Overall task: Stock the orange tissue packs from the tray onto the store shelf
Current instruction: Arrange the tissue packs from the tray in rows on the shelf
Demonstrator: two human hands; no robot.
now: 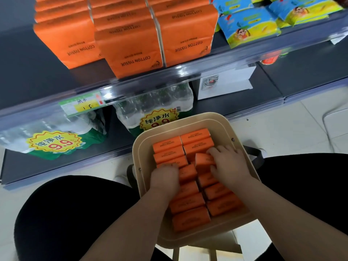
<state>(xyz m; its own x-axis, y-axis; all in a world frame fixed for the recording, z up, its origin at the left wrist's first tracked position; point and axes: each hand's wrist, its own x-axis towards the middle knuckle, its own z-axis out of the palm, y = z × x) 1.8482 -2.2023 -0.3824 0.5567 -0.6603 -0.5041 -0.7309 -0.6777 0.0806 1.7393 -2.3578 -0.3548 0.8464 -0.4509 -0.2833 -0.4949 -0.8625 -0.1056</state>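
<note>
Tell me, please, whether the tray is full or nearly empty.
Nearly full: packs cover the tray floor in two columns, and the right hand grips one tilted pack.

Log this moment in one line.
phase: pick from tray | right hand: grips raised orange pack | left hand: on tray packs, grip unclear | shelf: orange stacks present

Beige tray [180, 117] is crammed with small orange tissue packs [190, 219] in two rows, one pack [204, 160] tipped up mid-tray. Shelf [47, 83] above holds stacked bigger orange packs [130, 49].
</note>
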